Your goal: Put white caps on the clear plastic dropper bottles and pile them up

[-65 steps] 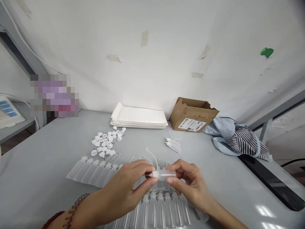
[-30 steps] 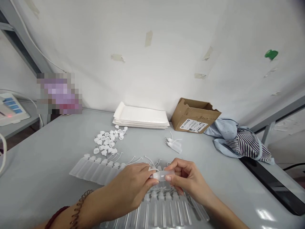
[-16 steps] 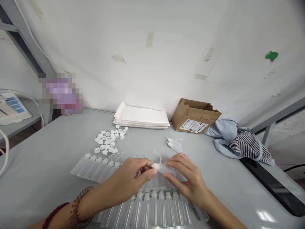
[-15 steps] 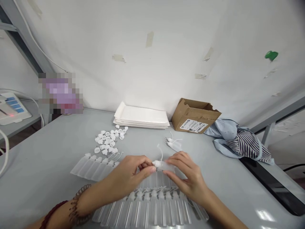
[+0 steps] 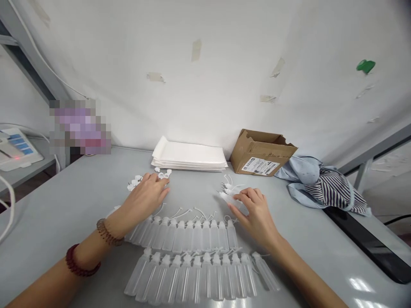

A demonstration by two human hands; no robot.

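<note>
My right hand (image 5: 257, 216) pinches the body of a translucent needle-tip bottle (image 5: 230, 199), tilted with its white top to the left. Beside it lie other bottles with white needle caps and thin strap tails. Over the pile of small white caps (image 5: 135, 182) is my left hand (image 5: 144, 194), thumb and forefinger apart, its other fingertips partly hidden. Several translucent bottles stand side by side in an upper row (image 5: 192, 237) and a lower row (image 5: 186, 278) lying on the table, white nozzles facing away from me.
White padded envelopes (image 5: 189, 156) are stacked against the wall, with an open cardboard box (image 5: 263, 154) to their right. Farther right lie a blue and striped cloth (image 5: 330, 188) and a long black object (image 5: 369, 246). A white device (image 5: 19, 147) sits at far left.
My left hand has left the bottle nozzle and moved left and away to the caps. My right hand has carried the bottle right and away to the small group of bottles.
</note>
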